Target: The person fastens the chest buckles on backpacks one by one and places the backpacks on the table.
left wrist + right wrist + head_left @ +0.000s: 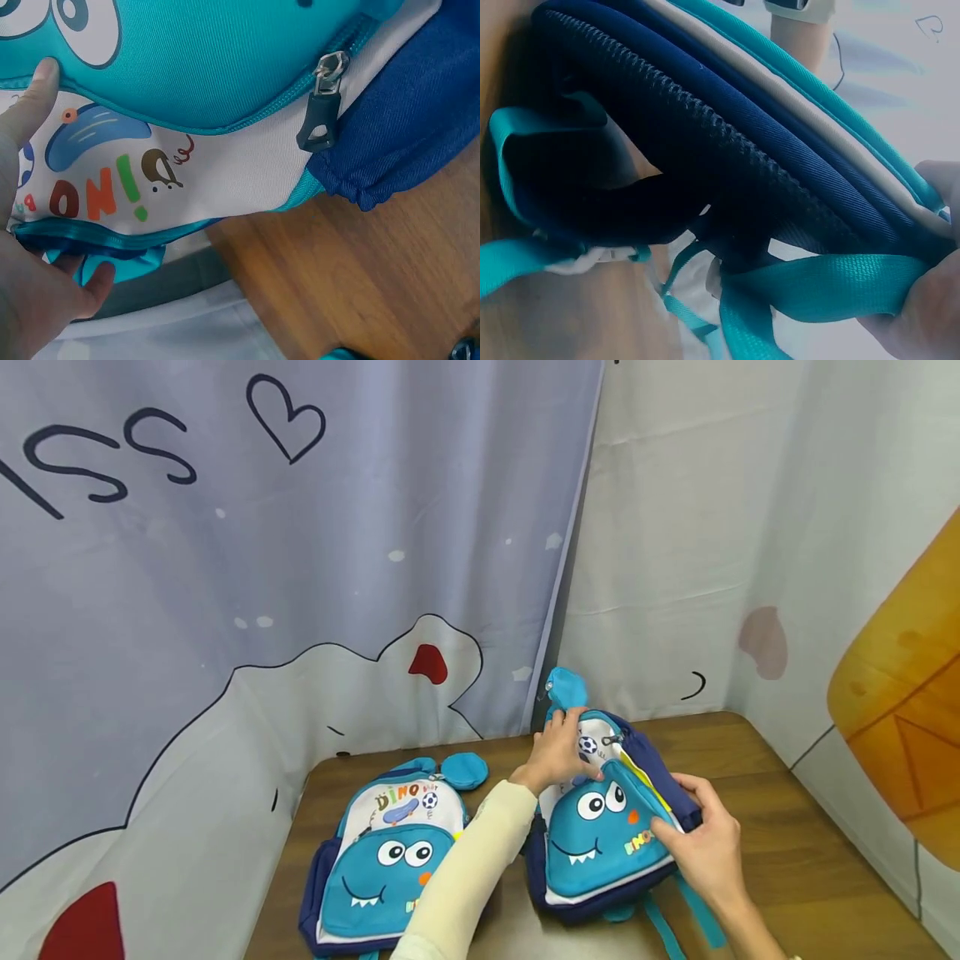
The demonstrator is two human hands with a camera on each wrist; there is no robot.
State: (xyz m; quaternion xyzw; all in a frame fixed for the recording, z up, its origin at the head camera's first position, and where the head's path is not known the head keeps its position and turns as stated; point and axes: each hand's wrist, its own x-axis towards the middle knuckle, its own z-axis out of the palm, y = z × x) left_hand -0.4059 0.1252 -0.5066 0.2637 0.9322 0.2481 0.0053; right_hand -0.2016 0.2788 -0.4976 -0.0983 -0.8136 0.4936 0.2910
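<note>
A teal, white and navy children's backpack (600, 835) with a cartoon face stands tilted on the right part of the table. My left hand (558, 752) grips its top, the thumb pressed on the front panel and the fingers (97, 289) curled over the upper edge. At its right side my right hand (705, 839) holds on, thumb on the front, its other fingers partly hidden behind the side. Teal straps (825, 289) hang beneath the bag in the right wrist view. A dark zipper pull (321, 120) shows in the left wrist view.
A second, matching backpack (382, 868) lies to the left, partly covered by my left sleeve (472, 868). Both bags are on a wooden table (795, 827). Printed curtains (420, 527) hang behind and around the table.
</note>
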